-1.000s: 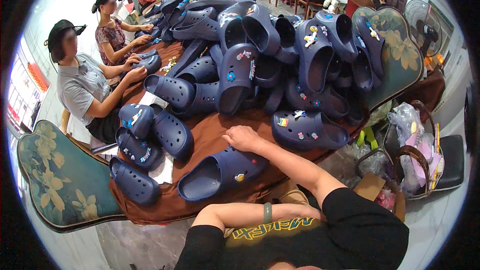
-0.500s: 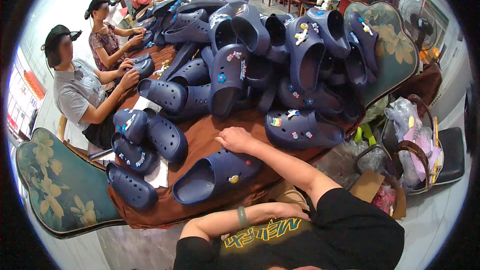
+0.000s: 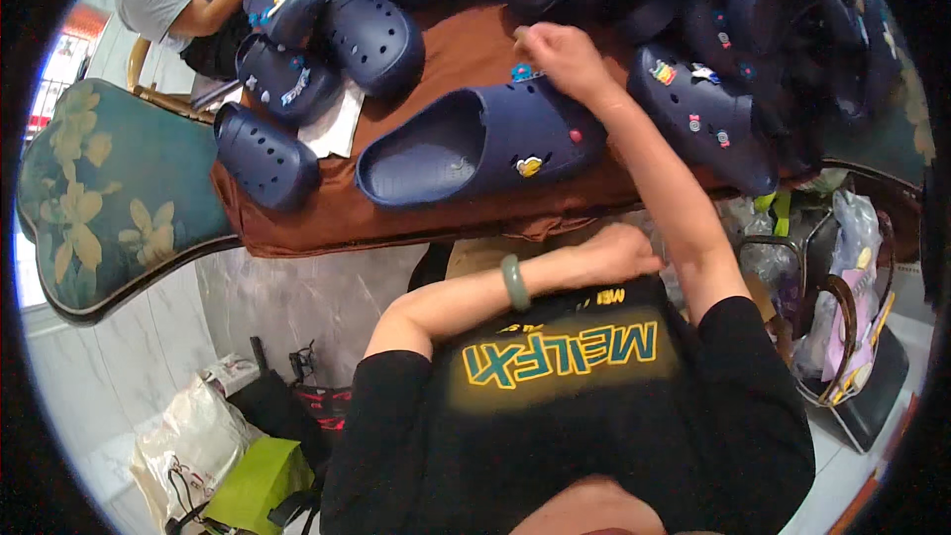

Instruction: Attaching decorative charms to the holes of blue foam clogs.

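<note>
A navy clog lies on its sole at the near edge of the brown-covered table, toe to the right. On its side are a yellow-and-white charm and a pinkish-red one. Just beyond its toe hovers my right hand, fingers curled together; whatever they hold is too small to name. Below those fingers, at the clog's far side, shows a blue charm. My left hand, a green bangle at its wrist, is bent in front of my shirt below the table edge. Its fingers look curled, their inside hidden.
More navy clogs lie at left on white paper. A charm-covered clog and a heap of others fill the right and far side. Flowered chair backs flank the table. A basket stands at right; bags lie lower left.
The view has tipped downward. My right hand has lifted off the table beyond the clog, uncovering the blue charm. My left hand has come out from against my shirt.
</note>
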